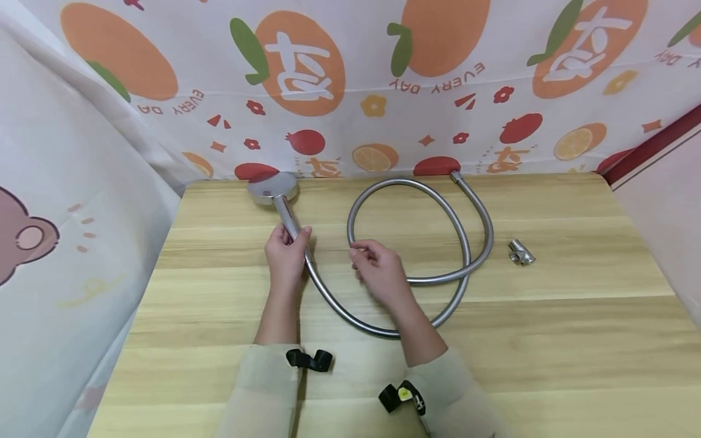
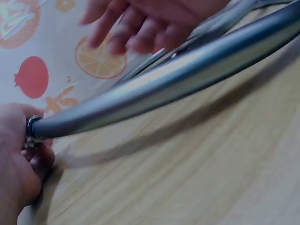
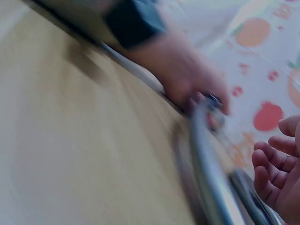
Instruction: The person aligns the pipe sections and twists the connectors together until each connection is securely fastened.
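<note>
My left hand [image 1: 286,255] grips the handle of a chrome shower head [image 1: 274,184] whose round face lies near the table's back edge. From the handle's lower end runs a grey metal shower hose [image 1: 339,307], looping across the middle of the table. My right hand [image 1: 383,277] hovers over the loop's left side, its fingers loosely bent. In the left wrist view the right hand [image 2: 145,23] stands apart from the near hose [image 2: 164,82]. Nothing shows between the fingers of the right hand [image 3: 281,178] in the right wrist view, which is blurred.
A small chrome fitting [image 1: 520,252] lies on the wooden table [image 1: 575,340] to the right of the hose. The hose's free end [image 1: 456,176] reaches the back edge, against a fruit-print cloth [image 1: 339,134]. Another pale cloth [image 1: 71,340] hangs at the left.
</note>
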A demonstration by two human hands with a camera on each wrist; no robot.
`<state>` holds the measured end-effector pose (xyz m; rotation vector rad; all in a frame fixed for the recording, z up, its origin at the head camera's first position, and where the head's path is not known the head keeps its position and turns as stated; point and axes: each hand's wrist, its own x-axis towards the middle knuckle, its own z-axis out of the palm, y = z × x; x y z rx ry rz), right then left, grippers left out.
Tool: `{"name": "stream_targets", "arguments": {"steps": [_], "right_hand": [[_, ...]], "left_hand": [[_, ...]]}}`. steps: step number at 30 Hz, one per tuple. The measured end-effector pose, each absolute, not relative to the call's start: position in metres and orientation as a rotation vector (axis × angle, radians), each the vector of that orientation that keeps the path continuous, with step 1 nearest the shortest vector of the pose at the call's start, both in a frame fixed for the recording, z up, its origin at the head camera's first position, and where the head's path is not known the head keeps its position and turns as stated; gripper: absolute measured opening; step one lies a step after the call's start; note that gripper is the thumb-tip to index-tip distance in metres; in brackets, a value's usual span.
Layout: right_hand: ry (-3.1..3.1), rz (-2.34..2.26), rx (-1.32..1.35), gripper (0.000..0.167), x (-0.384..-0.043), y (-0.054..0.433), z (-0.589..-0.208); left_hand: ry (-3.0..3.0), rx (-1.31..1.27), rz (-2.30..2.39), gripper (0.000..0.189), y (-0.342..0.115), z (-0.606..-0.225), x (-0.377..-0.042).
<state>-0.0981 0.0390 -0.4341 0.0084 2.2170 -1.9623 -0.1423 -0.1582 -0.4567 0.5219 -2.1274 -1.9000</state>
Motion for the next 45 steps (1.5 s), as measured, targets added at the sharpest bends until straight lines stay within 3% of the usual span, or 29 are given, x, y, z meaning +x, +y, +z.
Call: {"name": "stream_targets", "arguments": {"steps": [7, 15, 23, 31, 38, 45], "right_hand": [[2.320, -2.123, 0.268, 0.034, -0.120, 0.110, -0.431], [2.436, -2.259, 0.517, 0.029, -0.130, 0.169, -0.429], [2.571, -2.180, 0.438, 0.029, -0.126, 0.185, -0.440], [2.615, -2.161, 0.459, 0.024, -0.104, 0.210, -0.437], [2.483, -2.477, 0.711, 0.027, -0.090, 0.273, -0.442], [2.242, -2.792, 1.012, 0.019, -0.080, 0.320, -0.453]], "left_hand": [[-2.200, 0.545, -1.658, 0.034, -0.158, -0.458, -0.136], [-2.334, 0.599, -1.583, 0.047, -0.146, -0.452, -0.134], [-2.506, 0.520, -1.394, 0.034, -0.141, -0.449, -0.141], [-2.625, 0.439, -1.244, 0.064, -0.134, -0.431, -0.137], [-2.650, 0.056, -1.379, 0.053, -0.074, -0.396, -0.118], [-2.805, -0.474, -1.324, 0.045, 0.014, -0.395, -0.113]]}}
